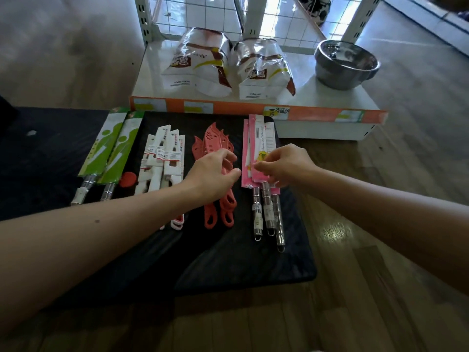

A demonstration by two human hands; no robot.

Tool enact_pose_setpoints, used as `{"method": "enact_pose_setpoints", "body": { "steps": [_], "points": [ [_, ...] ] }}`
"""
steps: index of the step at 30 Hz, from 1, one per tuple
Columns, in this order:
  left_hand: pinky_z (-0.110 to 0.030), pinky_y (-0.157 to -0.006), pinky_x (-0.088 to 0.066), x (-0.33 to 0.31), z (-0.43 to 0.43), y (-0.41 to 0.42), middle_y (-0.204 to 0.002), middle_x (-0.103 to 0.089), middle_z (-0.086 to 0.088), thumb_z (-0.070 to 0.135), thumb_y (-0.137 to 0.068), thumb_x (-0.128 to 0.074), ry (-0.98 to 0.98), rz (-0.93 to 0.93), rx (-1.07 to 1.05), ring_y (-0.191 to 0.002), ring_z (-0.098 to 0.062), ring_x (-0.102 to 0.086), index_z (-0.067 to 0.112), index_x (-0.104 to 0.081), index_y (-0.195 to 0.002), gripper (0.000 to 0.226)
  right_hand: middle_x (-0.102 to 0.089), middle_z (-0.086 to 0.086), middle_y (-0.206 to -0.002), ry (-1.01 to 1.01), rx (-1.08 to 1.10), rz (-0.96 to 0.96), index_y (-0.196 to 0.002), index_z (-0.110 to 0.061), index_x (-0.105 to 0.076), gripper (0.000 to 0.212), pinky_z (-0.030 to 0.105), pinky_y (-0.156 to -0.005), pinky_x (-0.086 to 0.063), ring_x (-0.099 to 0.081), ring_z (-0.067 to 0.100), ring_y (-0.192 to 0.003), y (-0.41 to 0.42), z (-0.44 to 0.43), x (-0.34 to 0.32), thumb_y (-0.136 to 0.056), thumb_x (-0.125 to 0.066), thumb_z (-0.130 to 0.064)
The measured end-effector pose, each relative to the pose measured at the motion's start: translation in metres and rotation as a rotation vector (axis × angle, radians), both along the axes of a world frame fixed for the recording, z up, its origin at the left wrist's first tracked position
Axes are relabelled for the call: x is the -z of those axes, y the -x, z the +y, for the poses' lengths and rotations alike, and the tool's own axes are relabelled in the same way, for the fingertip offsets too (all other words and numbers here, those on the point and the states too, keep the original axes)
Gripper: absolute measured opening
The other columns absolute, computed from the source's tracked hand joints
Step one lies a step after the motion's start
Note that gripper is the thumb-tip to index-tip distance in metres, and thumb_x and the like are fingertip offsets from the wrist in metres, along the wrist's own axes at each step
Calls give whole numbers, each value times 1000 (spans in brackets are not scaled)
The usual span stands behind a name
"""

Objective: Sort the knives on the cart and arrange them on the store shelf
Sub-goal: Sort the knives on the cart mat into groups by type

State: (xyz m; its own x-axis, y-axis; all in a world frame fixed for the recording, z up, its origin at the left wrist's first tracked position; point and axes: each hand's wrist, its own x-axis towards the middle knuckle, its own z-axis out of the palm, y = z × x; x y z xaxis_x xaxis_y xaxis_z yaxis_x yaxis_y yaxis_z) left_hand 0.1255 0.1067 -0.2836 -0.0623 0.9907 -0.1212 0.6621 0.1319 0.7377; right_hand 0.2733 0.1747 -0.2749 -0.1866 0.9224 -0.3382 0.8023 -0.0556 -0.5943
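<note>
Knives grouped on cart (228,262); shelving next.
R hand (286,166) pinches pink packs (247,148) at cart's right; L hand (213,174) over red knives (213,138), grip unclear.

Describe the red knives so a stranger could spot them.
On the black mat before the white shelf lie four knife groups. The red plastic knives are third from left, beneath the left hand. Unlike the pink-packaged knives to their right, they are bare, with perforated blades.
</note>
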Motion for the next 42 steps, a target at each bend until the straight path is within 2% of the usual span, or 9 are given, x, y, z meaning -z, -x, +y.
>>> {"method": "enact_pose_setpoints", "body": {
  "steps": [4,7,12,17,23,29,33,38,42],
  "points": [
    [-12,-62,-36,-4,-5,-14,-102,-55,5,25,-92,-51,-16,-18,25,-88,-9,-51,17,-52,-119,29,-64,2,-72,14,32,-8,-79,-11,-66,22,21,-57,-55,-60,9,-58,-17,-3,-2,-82,-68,-33],
    [-7,-60,-37,-6,-3,-21,-97,-57,5,26,-92,-51,-15,-37,35,-84,-9,-52,16,-53,-117,27,-65,3,-72,38,57,-4,-84,-10,-67,23,23,-59,-55,-60,11,-60,-30,-6,-1,-83,-67,-33],
    [-25,-81,-46,-2,3,-36,-97,-58,4,25,-92,-51,23,-61,35,-90,-13,-55,15,-53,-118,28,-66,6,-79,85,73,-20,-84,-10,-66,23,23,-60,-55,-61,13,-65,-49,-10,3,-84,-65,-33],
    [-9,-60,-33,5,8,-51,-104,-58,2,25,-92,-52,36,-44,60,-90,-10,-52,15,-52,-119,29,-64,2,-76,124,85,-20,-82,-12,-64,20,19,-56,-53,-59,9,-61,-61,-11,8,-85,-64,-32],
    [-21,-75,-42,12,8,-58,-112,-61,-4,29,-91,-53,86,84,125,-92,-12,-54,10,-50,-121,35,-66,4,-84,137,64,-25,-89,-10,-65,23,22,-63,-56,-63,12,-69,-59,-7,13,-86,-63,-33],
    [-32,-79,-52,21,13,-66,-104,-62,-12,47,-85,-56,59,315,172,-90,-20,-60,1,-46,-122,60,-69,8,-90,179,54,-39,-96,-7,-65,29,24,-66,-57,-66,15,-73,-50,-8,23,-83,-64,-34],
    [-32,-86,-50,33,19,-69,-122,-53,-13,52,-77,-62,77,340,175,-104,-23,-57,0,-29,-138,87,-68,9,-88,217,80,-28,-98,-6,-64,29,26,-65,-58,-67,16,-74,-50,-14,33,-84,-64,-32],
    [-29,-78,-47,40,20,-70,-123,-50,-15,48,-73,-70,158,338,142,-103,-25,-56,1,-24,-138,93,-68,8,-86,224,86,0,-94,-8,-61,27,27,-64,-58,-69,18,-78,-47,-16,40,-83,-67,-31],
    [-29,-75,-48,37,20,-70,-119,-51,-16,45,-75,-69,197,362,160,-100,-24,-57,-1,-30,-133,83,-64,5,-77,241,68,-19,-83,-11,-57,22,25,-60,-57,-65,13,-68,-45,-13,38,-82,-68,-30]
  ]
}}
